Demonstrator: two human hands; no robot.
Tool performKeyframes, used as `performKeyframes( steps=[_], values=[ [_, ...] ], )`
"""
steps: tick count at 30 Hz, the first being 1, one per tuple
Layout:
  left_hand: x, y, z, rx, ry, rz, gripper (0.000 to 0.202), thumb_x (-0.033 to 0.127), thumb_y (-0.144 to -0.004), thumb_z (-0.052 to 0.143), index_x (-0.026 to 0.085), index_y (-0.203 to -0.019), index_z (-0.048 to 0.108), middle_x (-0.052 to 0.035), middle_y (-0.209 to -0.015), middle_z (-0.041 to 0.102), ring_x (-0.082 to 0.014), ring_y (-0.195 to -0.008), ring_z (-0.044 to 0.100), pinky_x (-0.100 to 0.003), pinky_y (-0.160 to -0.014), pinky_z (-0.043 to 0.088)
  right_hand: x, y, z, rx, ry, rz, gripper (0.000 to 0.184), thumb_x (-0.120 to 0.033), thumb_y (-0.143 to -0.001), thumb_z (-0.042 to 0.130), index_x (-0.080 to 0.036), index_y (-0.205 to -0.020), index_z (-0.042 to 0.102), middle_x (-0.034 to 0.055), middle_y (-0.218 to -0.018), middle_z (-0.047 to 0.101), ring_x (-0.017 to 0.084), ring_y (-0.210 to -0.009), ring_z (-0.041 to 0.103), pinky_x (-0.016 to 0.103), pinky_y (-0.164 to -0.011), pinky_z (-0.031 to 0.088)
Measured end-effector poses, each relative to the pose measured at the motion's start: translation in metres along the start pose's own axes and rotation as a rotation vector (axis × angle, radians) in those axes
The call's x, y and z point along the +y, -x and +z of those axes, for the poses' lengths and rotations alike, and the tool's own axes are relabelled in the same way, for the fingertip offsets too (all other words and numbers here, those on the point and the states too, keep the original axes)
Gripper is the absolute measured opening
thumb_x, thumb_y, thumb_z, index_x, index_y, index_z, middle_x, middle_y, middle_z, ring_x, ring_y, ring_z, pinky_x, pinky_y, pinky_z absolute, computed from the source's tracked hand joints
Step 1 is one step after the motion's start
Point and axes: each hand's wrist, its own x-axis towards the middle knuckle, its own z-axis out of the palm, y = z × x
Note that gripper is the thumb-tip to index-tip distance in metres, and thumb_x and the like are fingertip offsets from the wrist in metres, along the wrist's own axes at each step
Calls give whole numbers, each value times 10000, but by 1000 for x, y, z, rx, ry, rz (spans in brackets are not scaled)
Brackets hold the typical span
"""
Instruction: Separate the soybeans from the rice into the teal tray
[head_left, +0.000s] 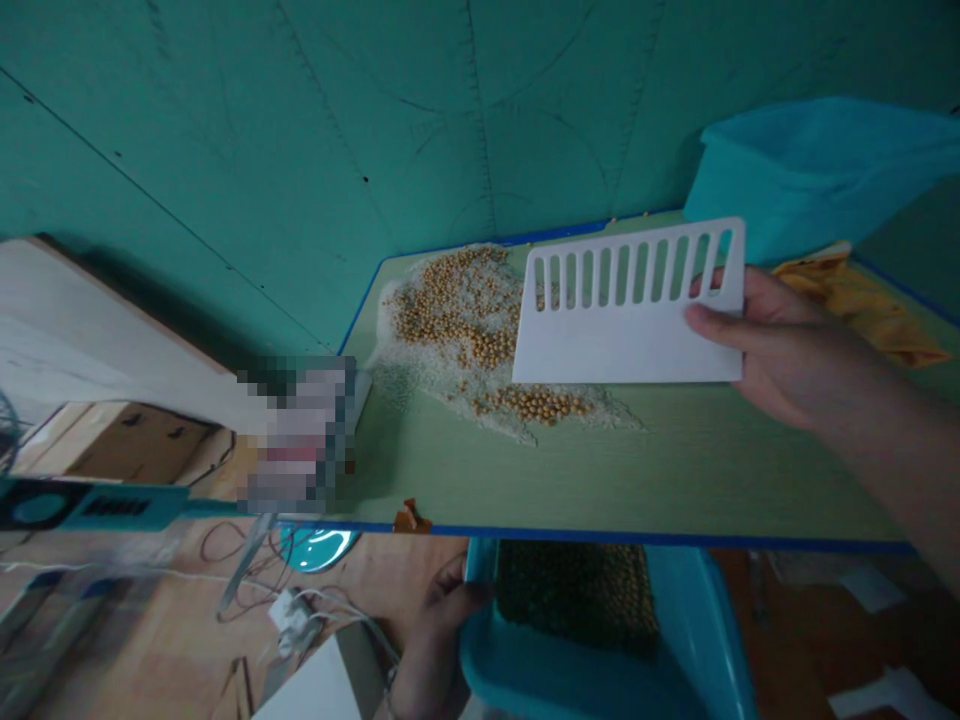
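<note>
My right hand (pixel 784 345) grips the right end of a white plastic scraper (pixel 622 345) with a row of slots along its top. The scraper is held above the table, partly covering a heap of tan soybeans (pixel 450 310) mixed with small pale grains (pixel 397 360). A smaller strip of beans lies in front of the scraper. Below the table's front edge, my left hand (pixel 446 625) is closed on the left rim of a blue basin (pixel 600 690). Inside the basin is a mass of dark green and tan beans or grains (pixel 577 595), partly under the table edge.
The pale green table (pixel 637 480) has blue edging and stands against a green wall (pixel 420 120). A turquoise bin (pixel 795 190) and a yellow cloth (pixel 862 305) are at the right. Left are a cardboard box (pixel 135 440), cables and a white power strip (pixel 292 620) on the floor.
</note>
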Motion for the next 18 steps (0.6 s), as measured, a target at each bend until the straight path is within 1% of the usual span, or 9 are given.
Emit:
performKeyframes(
  steps=[3, 6, 8, 13, 16, 18],
  values=[
    [8, 2, 15, 9, 31, 8, 115, 206, -563, 728, 184, -569, 615, 2, -561, 657, -209, -674, 655, -306, -668, 500, -2, 1, 1, 14, 8, 9, 224, -48, -758, 531, -229, -867, 606, -25, -969, 713, 154, -882, 647, 358, -815, 460],
    [13, 0, 22, 2, 70, 25, 97, 201, -580, 734, 184, -649, 668, 4, -547, 671, -221, -733, 667, -311, -701, 516, -2, 1, 2, 27, 12, 18, 196, -46, -761, 527, -217, -830, 595, -31, -890, 720, 137, -830, 651, 326, -773, 458],
    [14, -3, 24, 5, 89, 44, 130, 202, -574, 748, 183, -691, 694, -1, -556, 688, -229, -769, 669, -316, -721, 522, -2, 1, 2, 22, 2, 15, 180, -49, -753, 532, -215, -796, 586, -44, -817, 716, 125, -782, 650, 310, -754, 457],
    [13, -5, 22, 35, 94, 145, 237, 244, -521, 804, 189, -738, 727, -28, -675, 742, -258, -868, 665, -339, -797, 517, 1, -3, 0, -6, -40, -13, 214, -63, -673, 573, -230, -804, 602, -68, -739, 691, 144, -736, 641, 369, -805, 459],
    [13, -8, 15, 36, 79, 182, 226, 246, -501, 819, 182, -693, 718, -37, -680, 745, -270, -869, 671, -354, -820, 514, 2, -4, 0, -7, -52, -26, 202, -92, -635, 611, -237, -775, 603, -65, -745, 686, 160, -752, 635, 389, -819, 455],
    [13, -11, 8, 40, 76, 182, 175, 229, -535, 803, 180, -676, 710, -33, -664, 742, -263, -846, 680, -358, -826, 513, 3, -4, -1, 2, -50, -12, 196, -107, -628, 625, -239, -771, 603, -60, -754, 684, 163, -749, 628, 383, -813, 454]
  ],
)
